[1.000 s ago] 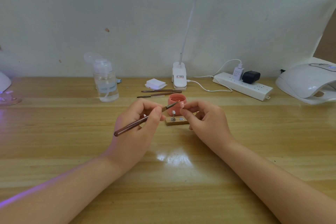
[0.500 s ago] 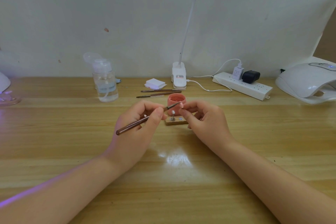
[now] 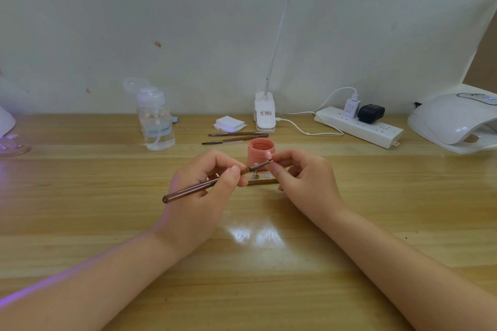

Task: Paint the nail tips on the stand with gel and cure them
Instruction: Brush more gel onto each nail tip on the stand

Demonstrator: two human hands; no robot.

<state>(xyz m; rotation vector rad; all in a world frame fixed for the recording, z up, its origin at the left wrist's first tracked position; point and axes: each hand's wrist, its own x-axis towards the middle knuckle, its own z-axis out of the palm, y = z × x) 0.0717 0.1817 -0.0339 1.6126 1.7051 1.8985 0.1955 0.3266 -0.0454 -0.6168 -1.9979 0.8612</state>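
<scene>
The left hand (image 3: 200, 188) is gripping a brown brush (image 3: 212, 183) between thumb and fingers, its bristle end reaching across to a small pink nail tip (image 3: 268, 154) that the right hand (image 3: 301, 177) is pinching between its fingertips. Both hands are hovering low over the wooden bench (image 3: 80, 209), just in front of the open pink gel jar (image 3: 261, 150). Under and between them a small wooden stand (image 3: 262, 179) is lying flat, mostly covered by the hands; one metal peg and a round spot are showing, and whether other tips are sitting on it I cannot tell.

Behind the jar two more brushes (image 3: 235, 137) are lying side by side, with a stack of white pads (image 3: 230, 123) just beyond. A clear pump bottle (image 3: 156, 121) is standing to the left. The white clip base of a desk lamp (image 3: 265, 111) is sitting at the back, its neck rising to a lit head cut off at the top. To the right a power strip (image 3: 360, 127) is carrying two plugs, and a white curing lamp (image 3: 454, 121) is partly cut off at the edge. At far left, a white object and a purple glow are too cropped to identify.
</scene>
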